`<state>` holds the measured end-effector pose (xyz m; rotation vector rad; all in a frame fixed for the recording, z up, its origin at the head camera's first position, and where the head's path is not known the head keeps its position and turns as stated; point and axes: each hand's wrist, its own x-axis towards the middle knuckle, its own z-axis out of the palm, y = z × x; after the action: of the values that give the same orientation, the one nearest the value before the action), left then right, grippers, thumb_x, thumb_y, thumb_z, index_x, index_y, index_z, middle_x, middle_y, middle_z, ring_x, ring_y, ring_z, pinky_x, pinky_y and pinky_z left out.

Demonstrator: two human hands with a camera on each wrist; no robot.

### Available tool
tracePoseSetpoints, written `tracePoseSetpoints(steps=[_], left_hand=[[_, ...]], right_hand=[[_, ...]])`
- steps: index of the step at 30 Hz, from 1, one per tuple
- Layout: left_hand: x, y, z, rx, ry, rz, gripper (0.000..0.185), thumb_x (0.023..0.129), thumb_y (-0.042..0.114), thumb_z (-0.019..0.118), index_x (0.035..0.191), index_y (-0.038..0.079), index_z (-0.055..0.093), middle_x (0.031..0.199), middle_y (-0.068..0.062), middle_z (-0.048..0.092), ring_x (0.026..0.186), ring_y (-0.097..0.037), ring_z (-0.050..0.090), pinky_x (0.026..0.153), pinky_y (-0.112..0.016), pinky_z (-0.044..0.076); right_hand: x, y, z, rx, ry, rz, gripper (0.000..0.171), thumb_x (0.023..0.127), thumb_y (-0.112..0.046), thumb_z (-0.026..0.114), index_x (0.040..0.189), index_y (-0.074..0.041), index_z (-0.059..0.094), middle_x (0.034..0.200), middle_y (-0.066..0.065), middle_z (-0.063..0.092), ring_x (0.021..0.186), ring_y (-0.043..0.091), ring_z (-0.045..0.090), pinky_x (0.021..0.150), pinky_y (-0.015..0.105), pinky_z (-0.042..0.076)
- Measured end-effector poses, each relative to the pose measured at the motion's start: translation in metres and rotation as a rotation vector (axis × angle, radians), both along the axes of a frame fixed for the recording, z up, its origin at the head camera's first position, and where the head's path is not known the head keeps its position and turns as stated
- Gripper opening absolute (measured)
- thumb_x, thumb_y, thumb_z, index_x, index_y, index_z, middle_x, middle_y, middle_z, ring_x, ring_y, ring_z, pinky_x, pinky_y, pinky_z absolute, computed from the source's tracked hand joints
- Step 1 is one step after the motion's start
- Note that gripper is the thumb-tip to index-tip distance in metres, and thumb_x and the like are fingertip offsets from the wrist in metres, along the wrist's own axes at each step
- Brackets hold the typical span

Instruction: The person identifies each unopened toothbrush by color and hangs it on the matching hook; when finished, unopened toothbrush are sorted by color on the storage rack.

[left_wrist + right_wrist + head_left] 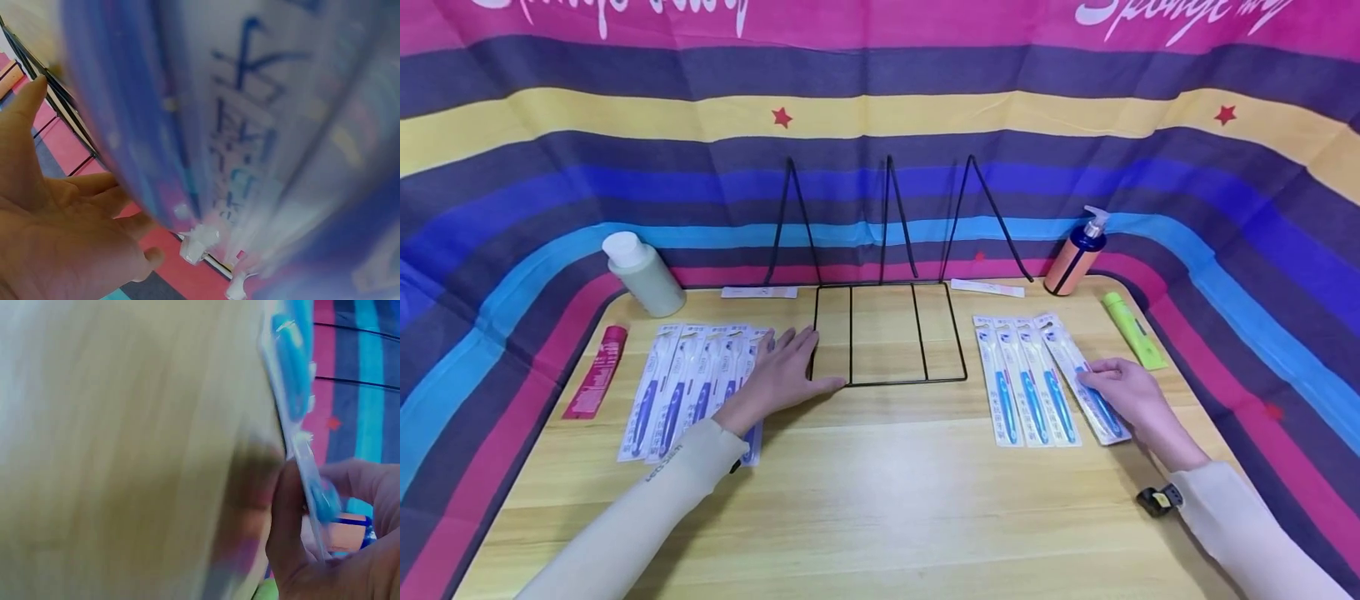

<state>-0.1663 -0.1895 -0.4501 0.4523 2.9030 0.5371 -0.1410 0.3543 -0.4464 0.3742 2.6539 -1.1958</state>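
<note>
On the right side of the table, my right hand (1123, 396) pinches the edge of a packaged blue toothbrush (1060, 346), which lies slanted beside several like it (1026, 392). In the right wrist view, thumb and fingers are on either side of the pack (292, 369). My left hand (782, 367) is spread, palm down, at the left edge of a black wire rack (906, 382). Its thumb reaches the rack's front left corner; contact is unclear. Under that wrist lie several packaged purple-blue toothbrushes (673, 408), partly hidden by the arm. They loom blurred in the left wrist view.
A pale bottle (647, 279) and a red tube (598, 375) are at the left. A pump bottle (1075, 258) and green tube (1135, 333) are at the right. Slim white packets (760, 292) lie near the table's back edge. Striped cloth (865, 75) surrounds the table.
</note>
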Motion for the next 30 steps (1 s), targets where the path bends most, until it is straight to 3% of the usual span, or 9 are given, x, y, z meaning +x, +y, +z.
tracePoseSetpoints(steps=[3,6,11,15,20,24,30], left_hand=[[0.0,0.0,-0.001,0.008,0.001,-0.008,0.108,0.097,0.068,0.07,0.166,-0.007,0.035,0.174,-0.025,0.031,0.159,-0.052,0.025,0.129,-0.066,0.004],[0.0,-0.001,-0.001,0.025,-0.007,-0.007,0.108,0.098,0.067,0.071,0.166,-0.007,0.034,0.174,-0.025,0.029,0.16,-0.052,0.023,0.13,-0.065,0.009],[0.002,-0.002,-0.001,0.047,-0.026,0.001,0.107,0.099,0.066,0.07,0.168,-0.006,0.031,0.176,-0.023,0.026,0.161,-0.05,0.018,0.129,-0.066,0.014],[0.004,-0.002,-0.002,0.069,-0.045,0.013,0.108,0.099,0.066,0.07,0.169,-0.006,0.029,0.177,-0.022,0.022,0.163,-0.049,0.014,0.128,-0.068,0.014],[0.004,-0.002,-0.004,0.081,-0.058,0.015,0.109,0.099,0.066,0.07,0.169,-0.007,0.026,0.178,-0.023,0.02,0.163,-0.048,0.011,0.128,-0.067,0.016],[0.004,-0.002,-0.004,0.086,-0.079,0.015,0.11,0.1,0.065,0.07,0.169,-0.007,0.023,0.178,-0.024,0.016,0.164,-0.047,0.009,0.129,-0.066,0.015],[0.005,-0.001,-0.002,0.081,-0.102,0.018,0.109,0.102,0.064,0.067,0.17,-0.005,0.02,0.179,-0.023,0.013,0.165,-0.044,0.006,0.13,-0.063,0.013]], right_hand=[[0.006,-0.006,0.004,-0.107,0.063,-0.06,0.062,0.107,-0.04,0.071,0.146,0.006,0.055,0.109,-0.003,0.076,0.09,0.003,0.063,0.072,0.023,0.053],[0.017,-0.024,0.012,-0.329,0.135,-0.085,0.042,0.107,-0.028,0.074,0.137,-0.002,0.06,0.1,-0.014,0.077,0.087,0.002,0.067,0.071,0.022,0.056],[0.041,-0.072,0.026,-0.71,0.155,-0.009,0.023,0.107,-0.009,0.072,0.127,-0.014,0.064,0.109,-0.007,0.078,0.09,0.014,0.075,0.071,0.03,0.064],[0.055,-0.113,0.031,-0.804,0.2,0.113,0.025,0.108,-0.003,0.067,0.129,-0.014,0.062,0.113,-0.004,0.076,0.093,0.012,0.072,0.074,0.027,0.061],[0.065,-0.158,0.036,-0.988,0.336,0.224,0.032,0.105,0.011,0.059,0.129,-0.011,0.06,0.114,-0.002,0.075,0.099,0.011,0.069,0.082,0.023,0.057],[0.061,-0.185,0.046,-1.1,0.447,0.258,0.036,0.104,0.016,0.056,0.13,-0.009,0.059,0.115,0.0,0.071,0.108,0.012,0.067,0.095,0.026,0.055],[0.048,-0.213,0.058,-1.142,0.509,0.275,0.037,0.102,0.016,0.057,0.129,-0.009,0.06,0.113,0.001,0.071,0.107,0.014,0.066,0.096,0.028,0.056]])
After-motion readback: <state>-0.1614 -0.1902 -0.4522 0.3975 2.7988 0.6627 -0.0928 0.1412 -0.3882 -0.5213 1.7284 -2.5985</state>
